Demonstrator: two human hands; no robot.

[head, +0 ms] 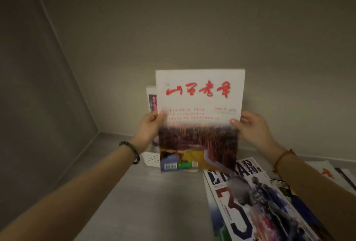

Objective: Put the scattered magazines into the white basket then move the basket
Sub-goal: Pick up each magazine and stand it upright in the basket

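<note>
Both hands, left hand (149, 125) and right hand (250, 127), closed on the upright magazine's (199, 117) edges; basket (152, 158) at its seven o'clock.

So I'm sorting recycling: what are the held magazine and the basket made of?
Magazine: paper with a stiff, probably coated cover; it stands flat between both hands, though blur hides any sheen. White basket: likely moulded plastic, judging by its regular punched holes; mostly hidden.

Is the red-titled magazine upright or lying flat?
Upright: both hands, left hand and right hand, hold the magazine by its side edges, cover facing the camera.
</note>
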